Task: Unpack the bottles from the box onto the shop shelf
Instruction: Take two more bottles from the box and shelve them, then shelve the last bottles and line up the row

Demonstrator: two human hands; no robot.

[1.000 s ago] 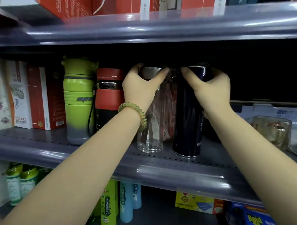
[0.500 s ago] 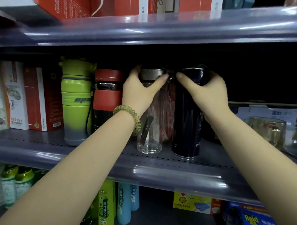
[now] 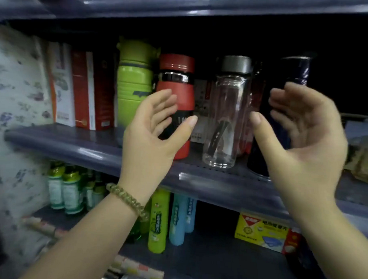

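Note:
A clear bottle (image 3: 228,111) with a grey cap stands upright on the middle shelf (image 3: 136,158). To its right stands a dark navy flask (image 3: 294,70), partly hidden by my right hand (image 3: 304,139). A red-and-black bottle (image 3: 178,80) and a green bottle (image 3: 134,83) stand to its left. My left hand (image 3: 156,134), with a bead bracelet on the wrist, hovers in front of the red bottle. Both hands are off the bottles, fingers spread and relaxed, holding nothing. The box is out of view.
Red and white cartons (image 3: 82,90) fill the shelf's left end. A glass mug (image 3: 364,158) sits at the far right. The lower shelf holds green and blue spray bottles (image 3: 172,218), small green-capped bottles (image 3: 66,191) and a yellow carton (image 3: 261,231). Another shelf edge (image 3: 204,6) runs overhead.
Both hands let go of the bottle tops, the left from the clear bottle and the right from the navy flask, and drew back toward me with fingers spread. The view shifted lower.

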